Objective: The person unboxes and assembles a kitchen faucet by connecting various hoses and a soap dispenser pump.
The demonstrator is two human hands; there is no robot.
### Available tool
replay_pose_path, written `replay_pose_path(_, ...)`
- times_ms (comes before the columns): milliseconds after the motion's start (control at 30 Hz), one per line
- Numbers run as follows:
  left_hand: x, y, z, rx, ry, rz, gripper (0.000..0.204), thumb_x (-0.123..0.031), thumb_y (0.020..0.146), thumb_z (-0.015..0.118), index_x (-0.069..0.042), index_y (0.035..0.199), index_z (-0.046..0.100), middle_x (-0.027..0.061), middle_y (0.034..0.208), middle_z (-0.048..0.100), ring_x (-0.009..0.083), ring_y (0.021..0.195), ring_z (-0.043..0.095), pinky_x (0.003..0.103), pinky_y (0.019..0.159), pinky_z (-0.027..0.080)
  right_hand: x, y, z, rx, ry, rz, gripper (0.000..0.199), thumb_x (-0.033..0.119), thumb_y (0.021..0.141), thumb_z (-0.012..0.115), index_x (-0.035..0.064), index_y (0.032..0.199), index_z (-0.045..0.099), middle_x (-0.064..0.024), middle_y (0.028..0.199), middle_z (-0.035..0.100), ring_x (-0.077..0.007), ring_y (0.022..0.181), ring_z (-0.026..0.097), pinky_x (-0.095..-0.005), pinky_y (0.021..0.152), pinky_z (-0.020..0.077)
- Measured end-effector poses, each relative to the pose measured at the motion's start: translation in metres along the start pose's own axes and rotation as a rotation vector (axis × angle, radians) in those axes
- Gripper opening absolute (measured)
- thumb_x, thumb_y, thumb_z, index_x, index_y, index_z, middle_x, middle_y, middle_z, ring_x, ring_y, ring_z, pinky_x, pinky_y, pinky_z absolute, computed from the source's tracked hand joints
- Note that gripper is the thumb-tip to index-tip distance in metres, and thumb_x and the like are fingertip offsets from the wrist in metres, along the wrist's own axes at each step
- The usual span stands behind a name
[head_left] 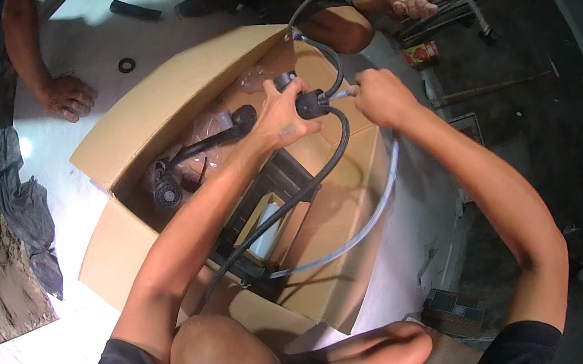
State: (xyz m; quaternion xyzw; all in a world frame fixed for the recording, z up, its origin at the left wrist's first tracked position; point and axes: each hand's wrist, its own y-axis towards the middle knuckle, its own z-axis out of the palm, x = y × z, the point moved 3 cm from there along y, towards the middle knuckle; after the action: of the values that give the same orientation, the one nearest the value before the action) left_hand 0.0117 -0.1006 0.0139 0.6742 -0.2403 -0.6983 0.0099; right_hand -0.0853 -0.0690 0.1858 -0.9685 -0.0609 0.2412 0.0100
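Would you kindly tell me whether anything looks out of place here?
A small black ring and a short black cylindrical piece lie loose on the white surface, outside the brown cardboard box, away from the work, perhaps mislaid.

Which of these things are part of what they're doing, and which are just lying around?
Part of the work, it seems:
Black fitting, held in the left hand
Clear hose, held in the right hand
Open cardboard box beneath

Probably just lying about:
Dark crumpled sheet
Red packet
Black ring, possibly a spare

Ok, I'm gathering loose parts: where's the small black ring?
The ring lies in the head view's left half, left of the cardboard box, below the short black tube.
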Motion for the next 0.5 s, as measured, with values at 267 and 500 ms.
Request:
replay_pose_path(267,-0.003,-0.012,0.001,-0.041,-0.040,-0.003,0.056,-0.027,0.063,0.081,-0.010,0.108,0.053,0.0229,0.104,0.047,0.0363,0.105,0.044,0.038,0.092,0.041,-0.003,-0.024,-0.006,0.039,0.407,-0.133,0.021,0.021,0.095,0.050,0.0005,0.099,0.050,-0.0119,0.078,0.058,-0.0231,0.059,0.061,-0.0357,0.052,0.0497)
replay_pose_path(500,-0.004,-0.012,0.002,-0.022,-0.056,0.002,0.057,-0.026,0.062,0.081,-0.009,0.109,0.053,0.0211,0.105,0.046,0.0354,0.106,0.043,0.038,0.093,0.041,0.007,-0.036,-0.006,-0.015,-0.239,-0.327,0.019,0.011,0.086,0.054,0.0001,0.100,0.052,-0.0177,0.078,0.059,-0.0382,0.068,0.063,-0.0456,0.060,0.0514)
